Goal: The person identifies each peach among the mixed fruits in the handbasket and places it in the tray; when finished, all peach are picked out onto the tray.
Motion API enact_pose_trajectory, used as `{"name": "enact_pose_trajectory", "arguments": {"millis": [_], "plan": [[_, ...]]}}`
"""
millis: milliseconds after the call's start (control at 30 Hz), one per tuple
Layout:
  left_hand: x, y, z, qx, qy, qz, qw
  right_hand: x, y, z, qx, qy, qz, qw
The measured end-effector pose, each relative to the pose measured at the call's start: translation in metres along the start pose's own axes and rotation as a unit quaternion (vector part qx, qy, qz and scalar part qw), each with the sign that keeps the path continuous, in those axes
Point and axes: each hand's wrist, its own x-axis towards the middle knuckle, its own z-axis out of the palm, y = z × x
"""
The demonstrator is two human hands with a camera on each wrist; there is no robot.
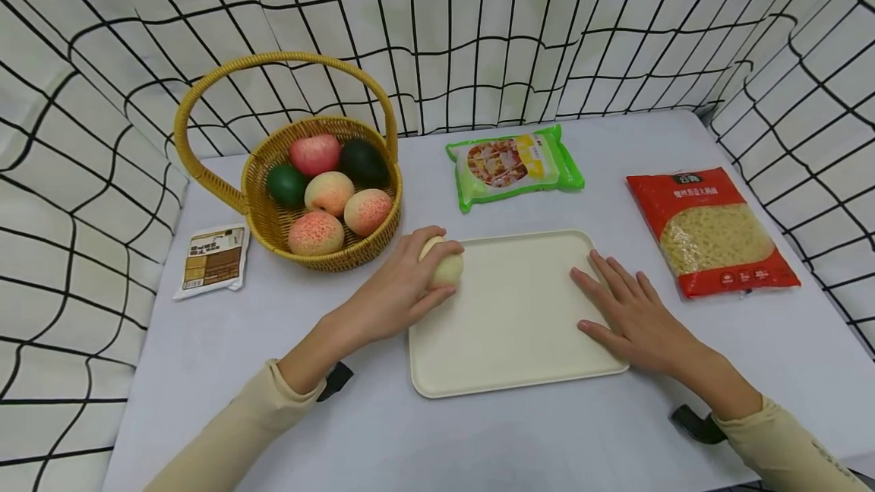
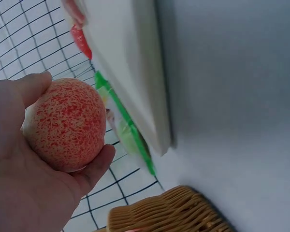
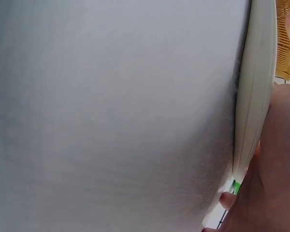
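A peach (image 1: 449, 268), pale yellow in the head view and speckled red in the left wrist view, is gripped between the thumb and fingers of my left hand (image 1: 396, 283). It is at the left edge of a cream rectangular tray (image 1: 519, 310); in the left wrist view the peach (image 2: 70, 124) appears raised off the table. Spread fairly straight, the fingers of my right hand (image 1: 639, 325) touch the tray's right edge. The right wrist view shows the tray's side (image 3: 256, 87) beside that hand (image 3: 282, 150).
A wicker basket (image 1: 256, 203) with a tall handle holds several fruits, among them peaches, a red apple and dark green ones. Left of it lies a small brown-white packet (image 1: 213, 258). A green packet (image 1: 516, 165) and a red pasta bag (image 1: 714, 234) lie behind and right. Black wire mesh (image 1: 478, 40) surrounds the table.
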Motion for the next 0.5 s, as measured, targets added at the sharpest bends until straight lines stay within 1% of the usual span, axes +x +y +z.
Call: {"name": "enact_pose_trajectory", "arguments": {"millis": [133, 267, 500], "plan": [[0.0, -0.005, 0.01, -0.001, -0.014, 0.002, 0.9999, 0.0, 0.0, 0.0, -0.001, 0.0, 0.0, 1.0], [0.001, -0.008, 0.016, 0.006, -0.024, -0.001, 0.9997, 0.0, -0.001, 0.0, 0.001, 0.002, -0.001, 1.0], [0.0, -0.013, 0.021, 0.011, -0.032, -0.004, 0.9994, 0.0, -0.001, -0.001, 0.006, 0.003, 0.0, 1.0]]}}
